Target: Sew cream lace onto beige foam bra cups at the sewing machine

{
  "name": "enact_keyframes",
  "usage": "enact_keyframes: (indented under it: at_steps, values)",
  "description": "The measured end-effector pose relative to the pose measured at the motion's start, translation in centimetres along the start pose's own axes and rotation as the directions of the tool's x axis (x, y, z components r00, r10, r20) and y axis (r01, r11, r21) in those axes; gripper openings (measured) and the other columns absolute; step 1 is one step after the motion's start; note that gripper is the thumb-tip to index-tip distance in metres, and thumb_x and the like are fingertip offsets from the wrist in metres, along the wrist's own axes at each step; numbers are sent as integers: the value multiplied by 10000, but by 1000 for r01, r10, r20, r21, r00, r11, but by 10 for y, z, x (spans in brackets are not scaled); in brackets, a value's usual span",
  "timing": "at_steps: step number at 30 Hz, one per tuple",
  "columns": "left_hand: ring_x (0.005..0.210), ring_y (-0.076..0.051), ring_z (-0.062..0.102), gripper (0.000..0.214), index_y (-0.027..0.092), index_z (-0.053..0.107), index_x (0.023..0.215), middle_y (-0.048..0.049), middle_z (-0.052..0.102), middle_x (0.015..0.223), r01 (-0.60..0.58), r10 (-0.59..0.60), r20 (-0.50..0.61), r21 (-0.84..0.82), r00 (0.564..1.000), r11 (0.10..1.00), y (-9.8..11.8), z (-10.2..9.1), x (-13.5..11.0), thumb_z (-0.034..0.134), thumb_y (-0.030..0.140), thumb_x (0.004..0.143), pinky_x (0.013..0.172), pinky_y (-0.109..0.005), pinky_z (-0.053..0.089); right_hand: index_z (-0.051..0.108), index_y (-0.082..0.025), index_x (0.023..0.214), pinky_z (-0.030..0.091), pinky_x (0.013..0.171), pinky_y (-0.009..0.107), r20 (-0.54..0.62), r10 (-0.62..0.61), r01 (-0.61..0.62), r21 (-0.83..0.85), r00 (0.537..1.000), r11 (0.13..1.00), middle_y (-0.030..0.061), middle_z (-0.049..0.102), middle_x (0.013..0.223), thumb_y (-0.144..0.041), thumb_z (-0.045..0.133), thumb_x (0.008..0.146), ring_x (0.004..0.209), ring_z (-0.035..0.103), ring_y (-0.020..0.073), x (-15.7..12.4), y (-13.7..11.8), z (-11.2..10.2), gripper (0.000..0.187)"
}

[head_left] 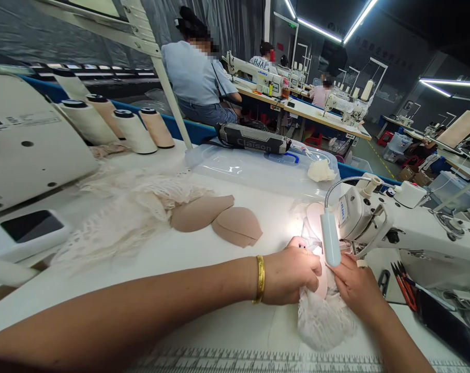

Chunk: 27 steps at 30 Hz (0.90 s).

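Note:
My left hand [291,274], with a gold bangle on the wrist, is closed on a pink padded cup with white lace [320,311] under the sewing machine's lamp [330,241]. My right hand [355,285] presses on the same lace piece from the right, fingers curled on the fabric beside the sewing machine [406,228]. Two beige padded cups [219,220] lie on the white table [180,259] to the left of my hands.
A heap of white lace [130,207] lies at the left by several thread cones [134,129]. A clear plastic box [258,166] stands behind. Scissors and red-handled tools [401,280] lie right of the machine. Other people sit at sewing tables in the back.

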State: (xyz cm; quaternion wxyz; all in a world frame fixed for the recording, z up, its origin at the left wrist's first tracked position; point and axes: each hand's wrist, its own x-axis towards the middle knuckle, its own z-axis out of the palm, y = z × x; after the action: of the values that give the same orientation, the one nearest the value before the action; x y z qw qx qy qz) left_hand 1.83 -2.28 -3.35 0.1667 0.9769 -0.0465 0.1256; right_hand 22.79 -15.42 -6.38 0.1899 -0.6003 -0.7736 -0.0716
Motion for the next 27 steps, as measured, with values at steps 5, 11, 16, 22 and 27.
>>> enact_keyframes:
  at_steps: [5, 11, 16, 22, 27]
  values:
    - [844, -191, 625, 246, 235, 711, 738, 1, 727, 1073, -6, 7, 30, -11, 1000, 1000, -2, -6, 0, 669, 21, 625, 881, -401, 347, 670, -270, 1133, 513, 728, 268, 4, -5, 5, -2, 1000, 1000, 36, 724, 1103, -81, 427, 932, 1037, 631, 213, 1, -3, -2, 368]
    - [703, -135, 557, 154, 187, 630, 619, 19, 710, 916, -17, 17, 18, -7, 1000, 1000, -10, -13, 4, 657, 40, 657, 810, -378, 322, 661, -280, 1180, 505, 704, 256, 1, 25, -25, -29, 1000, 999, 17, 713, 1180, -69, 432, 914, 1010, 631, 203, -1, -1, -1, 409]
    - [704, -140, 550, 145, 181, 614, 617, 17, 697, 843, -18, 19, 37, -33, 999, 999, -23, -17, 8, 647, 51, 669, 826, -383, 311, 666, -278, 1186, 505, 698, 257, -17, 33, -34, -37, 999, 999, 16, 709, 1207, -68, 436, 912, 1049, 630, 208, -2, 1, 1, 414]
    - [713, -169, 555, 156, 172, 546, 624, 6, 705, 833, -55, 53, 38, 74, 998, 996, -20, -18, 5, 610, 31, 637, 802, -395, 310, 674, -254, 1053, 507, 739, 284, -28, -104, 104, -5, 994, 995, 35, 731, 995, -36, 431, 897, 981, 640, 202, 1, -4, -7, 362]
    - [678, -171, 551, 170, 171, 488, 621, 10, 663, 721, -137, 139, -15, 106, 990, 985, -15, -16, 3, 583, 31, 614, 748, -382, 294, 673, -257, 1000, 506, 733, 298, -30, -97, 97, -26, 995, 995, 33, 724, 974, -53, 447, 893, 931, 631, 210, -1, -2, -6, 323]
